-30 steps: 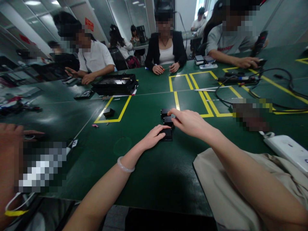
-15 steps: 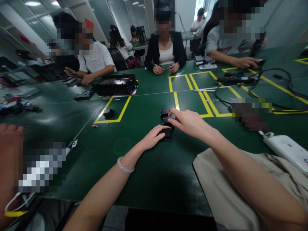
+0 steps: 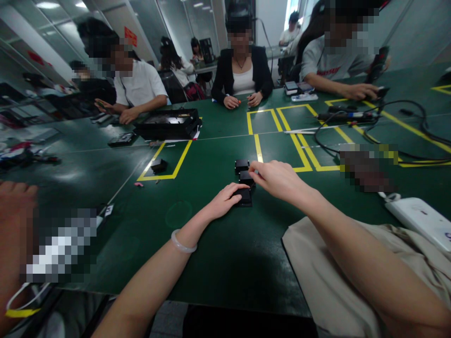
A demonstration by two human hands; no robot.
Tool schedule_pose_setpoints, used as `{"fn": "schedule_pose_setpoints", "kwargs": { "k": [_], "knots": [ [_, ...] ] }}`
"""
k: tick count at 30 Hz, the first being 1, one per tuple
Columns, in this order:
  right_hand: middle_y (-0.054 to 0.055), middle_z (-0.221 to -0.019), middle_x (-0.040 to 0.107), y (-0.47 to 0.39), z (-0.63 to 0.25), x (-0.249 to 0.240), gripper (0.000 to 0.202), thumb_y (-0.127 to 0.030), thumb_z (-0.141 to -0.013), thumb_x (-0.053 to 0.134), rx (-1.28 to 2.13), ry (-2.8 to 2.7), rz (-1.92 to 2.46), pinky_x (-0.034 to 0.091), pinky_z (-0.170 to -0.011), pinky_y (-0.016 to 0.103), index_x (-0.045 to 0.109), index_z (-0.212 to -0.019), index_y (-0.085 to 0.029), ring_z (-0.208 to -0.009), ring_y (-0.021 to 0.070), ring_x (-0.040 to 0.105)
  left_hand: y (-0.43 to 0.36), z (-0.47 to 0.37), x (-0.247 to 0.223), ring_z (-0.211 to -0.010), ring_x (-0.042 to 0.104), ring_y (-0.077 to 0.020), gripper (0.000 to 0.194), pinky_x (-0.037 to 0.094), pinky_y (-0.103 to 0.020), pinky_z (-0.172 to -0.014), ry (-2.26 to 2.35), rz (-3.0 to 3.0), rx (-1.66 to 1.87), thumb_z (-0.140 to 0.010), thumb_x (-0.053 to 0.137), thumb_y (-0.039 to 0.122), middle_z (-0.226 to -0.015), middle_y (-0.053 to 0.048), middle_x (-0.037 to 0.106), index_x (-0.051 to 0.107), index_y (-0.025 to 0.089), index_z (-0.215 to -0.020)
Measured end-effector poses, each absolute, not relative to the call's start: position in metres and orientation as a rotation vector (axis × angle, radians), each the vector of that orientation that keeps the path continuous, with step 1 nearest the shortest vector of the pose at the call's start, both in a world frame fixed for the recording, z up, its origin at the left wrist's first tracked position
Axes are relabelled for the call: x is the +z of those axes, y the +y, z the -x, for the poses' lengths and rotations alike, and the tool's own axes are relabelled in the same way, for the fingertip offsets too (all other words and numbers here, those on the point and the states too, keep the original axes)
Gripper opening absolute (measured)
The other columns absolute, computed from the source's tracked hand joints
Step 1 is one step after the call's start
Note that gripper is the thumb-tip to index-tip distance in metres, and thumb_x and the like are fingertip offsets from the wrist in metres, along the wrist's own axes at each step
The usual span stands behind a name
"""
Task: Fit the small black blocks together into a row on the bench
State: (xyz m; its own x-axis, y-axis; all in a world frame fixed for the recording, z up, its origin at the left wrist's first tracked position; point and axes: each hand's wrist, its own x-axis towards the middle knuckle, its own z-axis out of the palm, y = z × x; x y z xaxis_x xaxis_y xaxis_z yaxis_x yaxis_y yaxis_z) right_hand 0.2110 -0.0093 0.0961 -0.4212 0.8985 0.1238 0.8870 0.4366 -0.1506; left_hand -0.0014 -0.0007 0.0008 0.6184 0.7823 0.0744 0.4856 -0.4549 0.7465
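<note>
Green surface (image 3: 207,253) spreads beneath a lined-up row of small black blocks (image 3: 241,165), right in front of you. Your left hand (image 3: 224,201) lies on the nearest block, its fingers extended and its thumb a little apart from them. Your right hand (image 3: 273,176) is at the right side of the middle block, thumb and index finger narrowly apart; you cannot tell from this view whether something small sits between them.

Left of the row are a small dark piece (image 3: 159,165) and a pink bit (image 3: 139,184). To the row's right lie a blurred-out item (image 3: 366,169), a looping black cable (image 3: 317,136) and, nearer you, a white power strip (image 3: 421,218). Pale cloth (image 3: 338,267) sits to the right and on your side of the row, under your right forearm.

Yellow tape outlines (image 3: 259,148) mark the surface beyond the row and to both sides. Past them, three people sit facing the table, with more people, glass panels (image 3: 169,28) and chairs behind.

Beyond the row and to its left stands an open-topped black box (image 3: 167,124); something shiny shows in it, too unclear to name.
</note>
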Motion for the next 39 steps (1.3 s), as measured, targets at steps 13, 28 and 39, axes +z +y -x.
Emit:
{"fn": "schedule_pose_setpoints", "kwargs": {
  "k": [13, 28, 39],
  "knots": [
    [0.006, -0.086, 0.070, -0.0105, -0.2112, 0.0948, 0.028, -0.033, -0.095, 0.036, 0.076, -2.524, 1.509, 0.021, -0.054, 0.027, 0.056, -0.111, -0.024, -0.073, 0.0198, 0.063, 0.0003, 0.0029, -0.0020, -0.116, 0.051, -0.0234, 0.037, 0.036, -0.037, -0.103, 0.986, -2.139, 0.545, -0.095, 0.043, 0.031, -0.122, -0.006, 0.056, 0.051, 0.023, -0.130],
    [0.007, -0.097, 0.071, -0.0096, -0.2103, 0.0934, 0.033, -0.032, -0.095, 0.036, 0.077, -2.488, 1.503, 0.028, -0.056, 0.028, 0.050, -0.123, -0.022, -0.079, 0.0217, 0.065, -0.0012, 0.0013, 0.0024, -0.116, 0.050, -0.0237, 0.036, 0.035, -0.038, -0.104, 0.994, -2.124, 0.538, -0.094, 0.042, 0.030, -0.122, -0.007, 0.056, 0.052, 0.022, -0.128],
    [0.007, -0.086, 0.071, -0.0077, -0.2088, 0.0948, 0.035, -0.039, -0.097, 0.032, 0.078, -2.477, 1.571, 0.028, -0.056, 0.028, 0.062, -0.108, -0.023, -0.074, 0.0207, 0.064, -0.0012, 0.0015, 0.0031, -0.115, 0.051, -0.0238, 0.037, 0.036, -0.038, -0.103, 1.005, -2.122, 0.525, -0.094, 0.043, 0.030, -0.122, -0.007, 0.056, 0.052, 0.022, -0.128]
  ]
}}
